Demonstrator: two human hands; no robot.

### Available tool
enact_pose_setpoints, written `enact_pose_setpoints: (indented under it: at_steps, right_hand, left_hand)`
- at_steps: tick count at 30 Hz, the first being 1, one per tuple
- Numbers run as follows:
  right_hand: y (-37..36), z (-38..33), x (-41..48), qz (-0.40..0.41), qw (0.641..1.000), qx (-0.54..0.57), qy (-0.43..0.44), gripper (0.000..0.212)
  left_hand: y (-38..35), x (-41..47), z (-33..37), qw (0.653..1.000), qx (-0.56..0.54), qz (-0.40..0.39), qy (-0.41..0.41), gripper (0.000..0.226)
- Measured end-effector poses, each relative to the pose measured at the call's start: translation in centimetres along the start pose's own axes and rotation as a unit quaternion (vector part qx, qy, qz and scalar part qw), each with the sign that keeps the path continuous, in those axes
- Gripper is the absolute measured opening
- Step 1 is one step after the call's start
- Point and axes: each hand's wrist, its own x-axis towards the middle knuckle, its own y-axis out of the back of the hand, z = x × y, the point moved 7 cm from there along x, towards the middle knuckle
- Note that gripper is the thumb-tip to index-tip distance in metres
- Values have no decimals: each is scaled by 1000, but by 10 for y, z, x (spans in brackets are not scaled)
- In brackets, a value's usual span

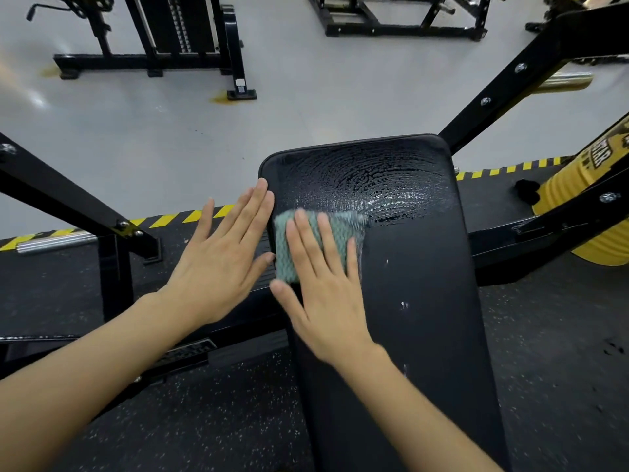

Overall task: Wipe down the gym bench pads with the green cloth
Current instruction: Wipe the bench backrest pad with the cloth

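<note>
The right hand (326, 294) lies flat, fingers straight and a little spread, pressing the folded green mesh cloth (284, 243) onto the long black cushioned gym bench pad (425, 301), near its left edge. The left hand (221, 264) is also flat, fingers straight and together, just beside that edge. Wet streaks (367, 178) shine on the far end of the pad.

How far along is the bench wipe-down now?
Done: the far end of the bench pad shows wet streaks. In hand: the right hand presses the green cloth on its left edge, the left hand alongside. Left: the near stretch looks dry, with white specks.
</note>
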Motion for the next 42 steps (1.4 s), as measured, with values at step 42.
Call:
enact_pose_setpoints:
  at_steps: [42]
  right_hand:
    - [52,139,58,71,989,-12,-133,71]
  left_hand:
    - [-2,7,26,1000,7,6,9,72]
